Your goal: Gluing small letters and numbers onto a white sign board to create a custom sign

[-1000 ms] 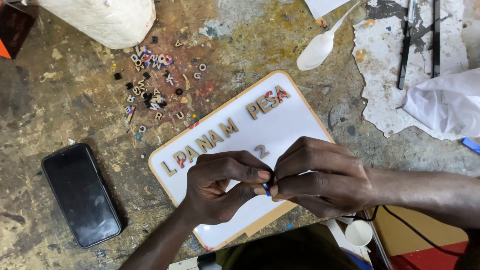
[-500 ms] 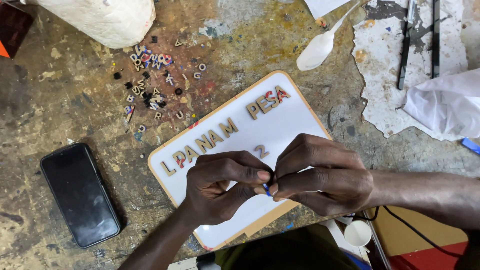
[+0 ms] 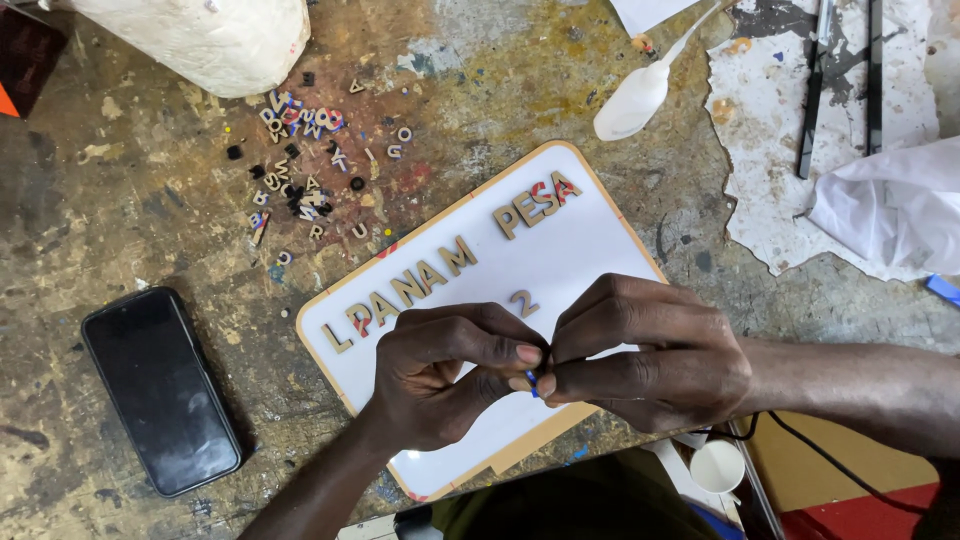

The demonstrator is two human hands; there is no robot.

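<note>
A person's left hand (image 3: 440,375) and right hand (image 3: 640,350) meet fingertip to fingertip over a white board (image 3: 590,265) edged in tan, the fingers of both closed on a tiny blue piece (image 3: 533,384) pinched between them just above the board's lower half. Small tan letters (image 3: 405,290) stand in rows on the board, which lies on a paint-stained worktop (image 3: 130,200). A black phone (image 3: 160,388) rests to its left, loose letters (image 3: 300,165) are scattered above, and a white plastic spoon (image 3: 635,95) lies near the top.
</note>
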